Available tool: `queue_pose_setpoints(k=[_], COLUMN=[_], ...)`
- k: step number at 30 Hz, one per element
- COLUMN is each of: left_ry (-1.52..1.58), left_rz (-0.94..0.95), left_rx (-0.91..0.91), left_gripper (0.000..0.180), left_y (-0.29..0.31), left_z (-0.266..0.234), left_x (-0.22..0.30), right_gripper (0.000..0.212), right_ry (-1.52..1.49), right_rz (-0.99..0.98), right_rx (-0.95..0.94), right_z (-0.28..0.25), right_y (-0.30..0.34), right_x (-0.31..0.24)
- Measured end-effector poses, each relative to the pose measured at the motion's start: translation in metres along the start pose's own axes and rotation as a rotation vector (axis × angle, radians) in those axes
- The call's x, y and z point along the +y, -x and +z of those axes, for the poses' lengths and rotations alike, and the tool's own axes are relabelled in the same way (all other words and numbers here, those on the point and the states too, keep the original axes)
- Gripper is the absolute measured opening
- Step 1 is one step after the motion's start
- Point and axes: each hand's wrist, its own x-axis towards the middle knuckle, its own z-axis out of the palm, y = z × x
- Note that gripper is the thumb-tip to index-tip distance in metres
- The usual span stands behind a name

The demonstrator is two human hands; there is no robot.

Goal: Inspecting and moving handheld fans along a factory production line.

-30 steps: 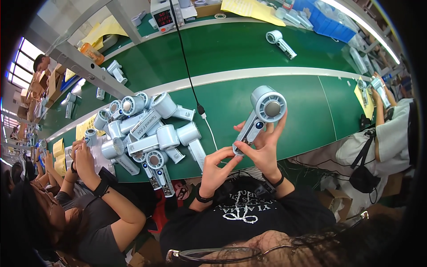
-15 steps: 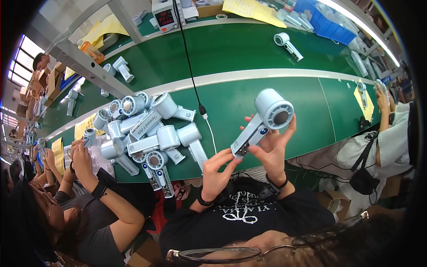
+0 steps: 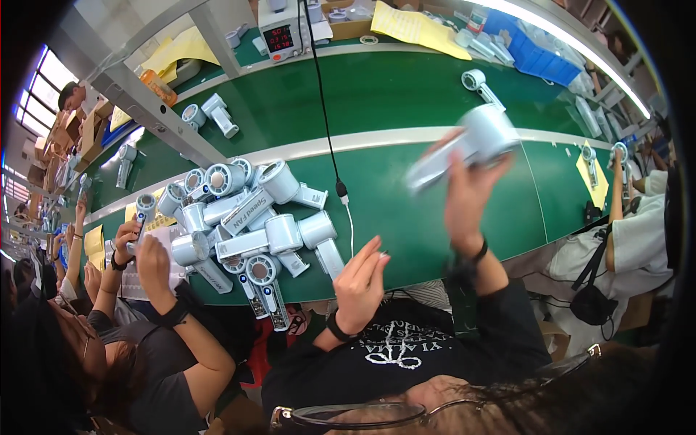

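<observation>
My right hand (image 3: 467, 192) grips a pale blue handheld fan (image 3: 489, 134), raised above the green bench and smeared by motion. My left hand (image 3: 359, 286) is apart from it, near the bench's front edge. Its fingers are pressed together, with a tiny dark speck at their tips that I cannot make out. To the left of that hand lies a heap of similar handheld fans (image 3: 283, 232). Two fans at the heap's front (image 3: 264, 279) show bare circuit boards in their handles. A white cable (image 3: 351, 228) on a black lead hangs between the heap and my hands.
A green conveyor (image 3: 406, 90) runs behind a pale rail (image 3: 384, 136), carrying another fan (image 3: 482, 87). Behind it stand a power supply (image 3: 281, 36) and a blue bin (image 3: 533, 47). At left, a co-worker's hands (image 3: 148, 254) hold a fan; another person (image 3: 638, 225) works at right.
My right hand has lifted the fan up and to the right, turning it over. My left hand has come away from the fan. The co-worker's hands at left have moved apart.
</observation>
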Motion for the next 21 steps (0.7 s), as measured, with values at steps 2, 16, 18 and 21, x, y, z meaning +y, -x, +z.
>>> queue_pose_setpoints(k=[2, 16, 18, 21], left_ry=[0.105, 0.774, 0.859, 1.661], left_rz=[-0.08, 0.022, 0.142, 0.525], left_rx=[0.04, 0.667, 0.775, 0.657], left_gripper=[0.013, 0.025, 0.028, 0.029], left_y=[0.003, -0.017, -0.02, -0.017], left_z=[-0.011, -0.087, -0.092, -0.102], left_x=[-0.005, -0.005, -0.005, -0.002], right_gripper=[0.069, 0.068, 0.059, 0.052], right_ry=[0.149, 1.567, 1.278, 0.814], right_rz=[-0.166, -0.422, -0.608, -0.209], right_rx=[0.055, -0.637, -0.638, -0.967], right_z=[-0.008, -0.027, -0.007, 0.028], right_y=[-0.071, -0.146, -0.125, -0.072], right_x=[0.021, 0.178, 0.155, 0.134])
